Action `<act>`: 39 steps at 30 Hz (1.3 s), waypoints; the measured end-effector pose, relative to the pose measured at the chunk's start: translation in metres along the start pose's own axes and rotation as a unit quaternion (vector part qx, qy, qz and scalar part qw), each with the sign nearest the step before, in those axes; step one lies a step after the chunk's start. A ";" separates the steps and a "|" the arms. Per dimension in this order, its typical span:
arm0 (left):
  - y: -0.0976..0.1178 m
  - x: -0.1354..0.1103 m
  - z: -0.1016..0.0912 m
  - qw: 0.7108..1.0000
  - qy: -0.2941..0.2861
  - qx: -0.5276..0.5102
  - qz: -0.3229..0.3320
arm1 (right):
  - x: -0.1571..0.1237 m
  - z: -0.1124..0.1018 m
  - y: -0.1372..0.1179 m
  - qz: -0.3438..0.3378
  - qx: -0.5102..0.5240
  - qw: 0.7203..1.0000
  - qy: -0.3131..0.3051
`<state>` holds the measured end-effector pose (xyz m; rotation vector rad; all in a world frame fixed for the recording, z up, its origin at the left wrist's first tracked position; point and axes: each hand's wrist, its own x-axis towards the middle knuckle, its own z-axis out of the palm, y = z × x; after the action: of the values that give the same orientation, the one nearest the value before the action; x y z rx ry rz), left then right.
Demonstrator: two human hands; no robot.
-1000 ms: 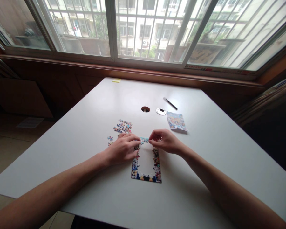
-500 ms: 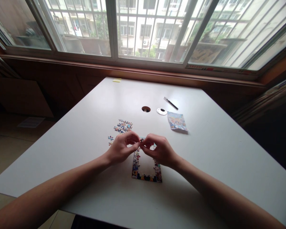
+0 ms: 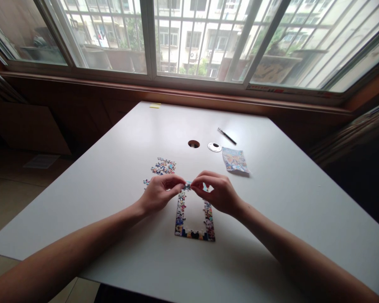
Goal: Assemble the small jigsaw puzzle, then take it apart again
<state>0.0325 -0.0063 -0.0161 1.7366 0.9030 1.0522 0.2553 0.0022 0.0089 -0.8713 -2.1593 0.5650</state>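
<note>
Between the fingertips of both hands is a small jigsaw puzzle piece [image 3: 187, 185], at the far end of a joined puzzle border [image 3: 179, 216]. My left hand [image 3: 161, 191] pinches its left side, with thumb and forefinger closed. From the other side my right hand [image 3: 219, 191] grips it the same way. The border is a multicoloured rectangle around bare tabletop; my right hand covers part of its far right corner. Whether the held piece touches the border, I cannot tell. Loose puzzle pieces [image 3: 164, 166] lie beyond my left hand, which partly hides some of them.
On the white table [image 3: 129, 147] a crumpled picture sheet [image 3: 235, 160] lies to the right. Behind it are a black pen [image 3: 227, 136], a round silver cover [image 3: 214, 147] and a cable hole [image 3: 193, 144]. Yellow sticky notes [image 3: 155, 105] mark the far edge, below the window [image 3: 192, 42].
My fingertips have drawn slightly apart, and more of the piece shows between them. My right hand has shifted a little to the right, uncovering more of the border's right side.
</note>
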 end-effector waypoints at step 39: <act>-0.004 0.000 0.000 0.910 -0.142 0.355 0.162 | -0.004 -0.004 0.042 0.151 -0.041 0.982 -0.110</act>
<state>0.0319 -0.0049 -0.0201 2.6434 0.8843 0.6615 0.2777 0.0281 -0.0164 -1.2452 -2.2753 0.7570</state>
